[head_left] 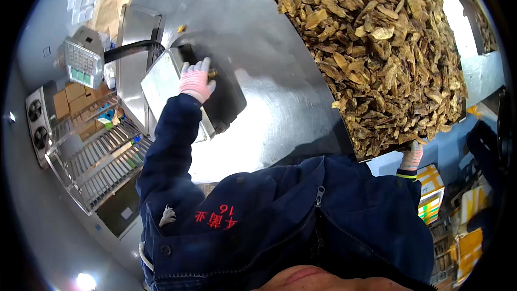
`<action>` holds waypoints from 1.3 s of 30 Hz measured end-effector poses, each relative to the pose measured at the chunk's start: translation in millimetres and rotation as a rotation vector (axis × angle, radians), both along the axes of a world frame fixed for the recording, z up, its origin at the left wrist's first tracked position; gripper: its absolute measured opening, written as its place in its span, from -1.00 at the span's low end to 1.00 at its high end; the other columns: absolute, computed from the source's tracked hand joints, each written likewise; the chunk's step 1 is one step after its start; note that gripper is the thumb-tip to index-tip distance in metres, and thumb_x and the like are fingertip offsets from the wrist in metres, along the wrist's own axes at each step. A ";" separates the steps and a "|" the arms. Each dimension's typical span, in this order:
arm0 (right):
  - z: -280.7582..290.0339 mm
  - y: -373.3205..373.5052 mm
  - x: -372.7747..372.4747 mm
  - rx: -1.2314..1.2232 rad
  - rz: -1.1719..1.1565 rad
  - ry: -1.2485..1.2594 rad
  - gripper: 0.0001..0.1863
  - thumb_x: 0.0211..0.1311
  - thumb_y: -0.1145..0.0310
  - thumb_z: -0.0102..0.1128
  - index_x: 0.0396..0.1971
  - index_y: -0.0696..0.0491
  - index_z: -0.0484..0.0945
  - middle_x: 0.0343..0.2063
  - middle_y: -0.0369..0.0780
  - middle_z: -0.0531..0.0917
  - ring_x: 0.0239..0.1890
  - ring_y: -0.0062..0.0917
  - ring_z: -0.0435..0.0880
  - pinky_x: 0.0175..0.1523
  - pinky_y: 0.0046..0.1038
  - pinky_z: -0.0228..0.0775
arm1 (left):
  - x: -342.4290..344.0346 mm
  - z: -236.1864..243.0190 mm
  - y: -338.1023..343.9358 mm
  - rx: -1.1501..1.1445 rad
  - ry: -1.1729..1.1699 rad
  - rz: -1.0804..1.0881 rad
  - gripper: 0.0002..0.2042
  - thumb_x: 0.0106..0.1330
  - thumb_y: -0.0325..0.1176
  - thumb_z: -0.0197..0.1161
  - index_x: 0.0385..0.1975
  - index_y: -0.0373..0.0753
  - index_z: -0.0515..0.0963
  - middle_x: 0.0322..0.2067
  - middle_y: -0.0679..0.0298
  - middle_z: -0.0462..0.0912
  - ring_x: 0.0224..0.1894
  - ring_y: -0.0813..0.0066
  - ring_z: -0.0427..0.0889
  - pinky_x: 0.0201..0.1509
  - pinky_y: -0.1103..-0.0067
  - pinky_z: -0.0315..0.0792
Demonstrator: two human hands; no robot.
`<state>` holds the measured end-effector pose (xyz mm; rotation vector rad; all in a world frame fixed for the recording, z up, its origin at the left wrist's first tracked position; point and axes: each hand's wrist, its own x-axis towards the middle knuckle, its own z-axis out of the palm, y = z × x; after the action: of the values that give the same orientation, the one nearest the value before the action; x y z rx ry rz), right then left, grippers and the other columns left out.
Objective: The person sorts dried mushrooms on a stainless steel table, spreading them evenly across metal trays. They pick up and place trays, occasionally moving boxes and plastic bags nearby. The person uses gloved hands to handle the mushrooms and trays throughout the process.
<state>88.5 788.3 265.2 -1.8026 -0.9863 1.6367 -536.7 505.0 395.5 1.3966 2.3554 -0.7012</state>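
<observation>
My left hand (pixel 197 82), in a pink-striped white glove, reaches over the edge of a scale's square metal platform (pixel 162 83). Its fingers are stretched and apart. A small brown piece (pixel 211 72) shows between its forefinger and thumb; whether they touch it I cannot tell. On my right lies a wide tray (pixel 353 141) heaped with brown, wrinkled dried pieces (pixel 377 48). My right hand (pixel 412 157), gloved the same way, grips the tray's near edge, with the thumb side showing over the rim and the other fingers mostly hidden.
The scale's display (pixel 84 58) stands on a bent dark arm at the left. Beneath everything is a shiny metal table (pixel 258 75), with one loose piece (pixel 181 28) beyond the scale. A slatted metal rack (pixel 105 156) stands lower left; taped foam boxes (pixel 430 191) are at the lower right.
</observation>
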 end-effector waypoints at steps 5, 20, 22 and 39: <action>-26.9 10.1 26.8 -0.002 0.163 -0.062 -0.66 0.25 0.28 0.07 -0.05 0.15 0.45 -0.31 -0.24 0.62 -0.40 -0.55 0.62 -0.37 -0.51 0.51 | 15.7 -44.9 -3.2 -0.068 -0.089 0.539 -0.57 -0.01 -0.36 0.38 -0.13 -0.21 0.39 -0.07 0.01 0.47 -0.09 0.08 0.57 -0.06 0.38 0.48; -18.9 0.8 24.6 0.001 0.086 -0.027 -0.68 0.22 0.27 0.06 -0.10 0.12 0.49 -0.32 -0.24 0.63 -0.37 -0.54 0.64 -0.30 -0.50 0.53 | -170.6 -15.7 78.5 0.252 0.082 0.606 -0.22 0.06 -0.13 0.29 0.35 -0.01 0.14 0.15 -0.14 0.40 0.19 -0.02 0.41 0.25 0.30 0.31; -18.3 8.6 15.8 -0.008 0.011 0.093 -0.74 0.23 0.34 0.02 -0.13 0.11 0.50 -0.33 -0.27 0.62 -0.36 -0.57 0.62 -0.28 -0.51 0.50 | -211.3 -71.8 23.7 0.149 0.197 0.713 -0.24 0.05 -0.13 0.28 0.33 -0.06 0.18 0.08 -0.13 0.47 0.17 0.00 0.45 0.23 0.31 0.35; 13.8 -10.3 -26.1 0.069 -0.020 0.057 -0.61 0.18 0.45 -0.06 0.02 0.16 0.45 -0.27 -0.26 0.60 -0.28 -0.56 0.57 -0.16 -0.51 0.44 | -74.4 15.6 328.7 0.990 -0.675 0.012 -0.43 0.17 -0.16 0.35 0.16 -0.27 0.41 0.05 -0.04 0.52 0.11 0.08 0.49 0.22 0.42 0.33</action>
<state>62.4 778.0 278.9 -1.7064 -0.9842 1.6134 -611.1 833.7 411.1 1.5644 2.1282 0.9598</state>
